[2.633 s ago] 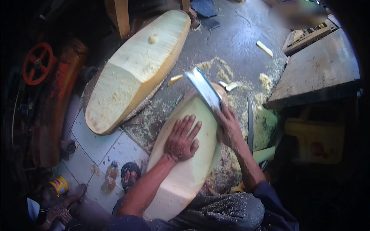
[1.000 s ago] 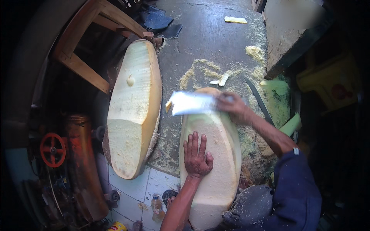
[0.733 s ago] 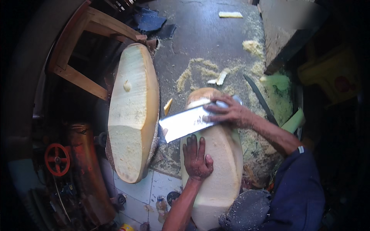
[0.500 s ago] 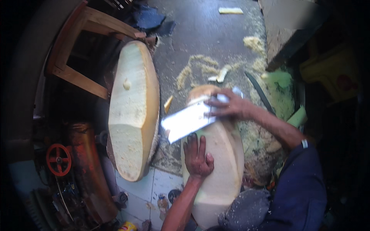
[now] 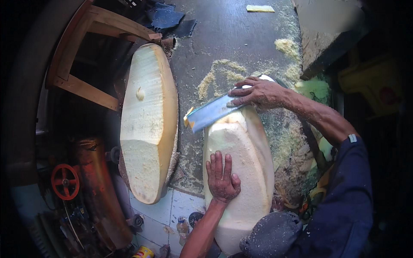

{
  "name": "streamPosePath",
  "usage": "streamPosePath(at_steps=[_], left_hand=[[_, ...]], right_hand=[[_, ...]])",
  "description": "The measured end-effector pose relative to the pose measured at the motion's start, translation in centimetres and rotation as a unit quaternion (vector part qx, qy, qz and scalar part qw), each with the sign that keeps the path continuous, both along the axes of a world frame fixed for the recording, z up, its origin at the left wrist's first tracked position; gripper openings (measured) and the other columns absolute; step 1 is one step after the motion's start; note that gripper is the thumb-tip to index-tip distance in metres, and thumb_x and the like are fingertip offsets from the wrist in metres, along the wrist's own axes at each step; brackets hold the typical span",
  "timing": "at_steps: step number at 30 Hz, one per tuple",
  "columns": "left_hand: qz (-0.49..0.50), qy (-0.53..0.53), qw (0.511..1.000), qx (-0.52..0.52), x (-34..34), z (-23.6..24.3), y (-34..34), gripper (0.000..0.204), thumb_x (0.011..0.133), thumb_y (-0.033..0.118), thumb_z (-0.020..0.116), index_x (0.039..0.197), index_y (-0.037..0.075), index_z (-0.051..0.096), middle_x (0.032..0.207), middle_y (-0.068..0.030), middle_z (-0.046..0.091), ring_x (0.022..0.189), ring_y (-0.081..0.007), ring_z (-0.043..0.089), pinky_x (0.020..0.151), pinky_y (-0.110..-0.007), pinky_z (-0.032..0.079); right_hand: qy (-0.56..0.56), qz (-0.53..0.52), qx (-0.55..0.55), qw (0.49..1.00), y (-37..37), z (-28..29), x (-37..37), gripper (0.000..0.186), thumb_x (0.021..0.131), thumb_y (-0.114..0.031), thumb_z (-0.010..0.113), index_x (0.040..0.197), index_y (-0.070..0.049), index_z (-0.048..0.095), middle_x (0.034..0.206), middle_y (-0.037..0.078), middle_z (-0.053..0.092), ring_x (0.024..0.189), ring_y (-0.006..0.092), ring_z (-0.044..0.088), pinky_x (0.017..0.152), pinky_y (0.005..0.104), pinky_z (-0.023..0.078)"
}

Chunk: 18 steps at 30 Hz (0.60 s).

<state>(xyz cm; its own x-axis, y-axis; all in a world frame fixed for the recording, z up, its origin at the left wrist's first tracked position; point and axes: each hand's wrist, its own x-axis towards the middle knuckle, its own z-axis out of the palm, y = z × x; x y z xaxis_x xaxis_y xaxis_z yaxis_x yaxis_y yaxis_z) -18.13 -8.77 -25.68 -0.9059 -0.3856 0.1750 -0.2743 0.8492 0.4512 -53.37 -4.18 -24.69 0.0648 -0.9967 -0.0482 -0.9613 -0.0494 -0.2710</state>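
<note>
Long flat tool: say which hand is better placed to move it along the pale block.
Right, most likely: the right hand grips the long flat tool near one end, across the pale block. The left hand lies open on the block, seemingly better placed to steady it.

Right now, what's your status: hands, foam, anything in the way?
Left hand flat on cream foam seat block. Right hand gripping flat metal bar across the block's far end. Possible obstruction: yellow foam scrap by bar's left end.
</note>
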Motion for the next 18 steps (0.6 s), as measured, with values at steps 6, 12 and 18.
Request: streamPosePath(at_steps=[6, 12, 18], left_hand=[[0.0, 0.022, 1.0, 0.008, 0.0, 0.0, -0.2, 0.064, 0.098, 0.027, 0.044, 0.159, 0.006, 0.045, 0.166, -0.0267, 0.035, 0.156, -0.0458, 0.031, 0.126, -0.062, 0.022], [-0.007, -0.01, 1.0, 0.012, 0.2, -0.2, -0.1, 0.064, 0.098, 0.025, 0.043, 0.159, 0.004, 0.044, 0.165, -0.029, 0.035, 0.156, -0.0468, 0.03, 0.127, -0.062, 0.018], [-0.043, 0.018, 0.999, -0.019, 0.7, -1.0, 0.1, 0.064, 0.099, 0.024, 0.042, 0.157, -0.003, 0.043, 0.163, -0.0294, 0.038, 0.157, -0.0446, 0.028, 0.128, -0.061, 0.017]], right_hand=[[0.007, 0.029, 0.042, 0.999, -1.6, 0.8, -0.8, 0.068, 0.091, -0.023, 0.071, 0.152, -0.045, 0.052, 0.162, -0.007, 0.049, 0.151, 0.0294, 0.043, 0.129, 0.0538, 0.031], [-0.001, 0.022, 0.045, 0.999, -3.2, 2.0, -1.1, 0.065, 0.089, -0.019, 0.073, 0.144, -0.05, 0.059, 0.155, -0.006, 0.057, 0.145, 0.0274, 0.051, 0.124, 0.0523, 0.038], [0.003, 0.099, 0.038, 0.994, -5.5, 3.2, -1.6, 0.058, 0.084, -0.02, 0.08, 0.133, -0.051, 0.067, 0.148, -0.008, 0.063, 0.14, 0.0272, 0.055, 0.123, 0.0599, 0.035]])
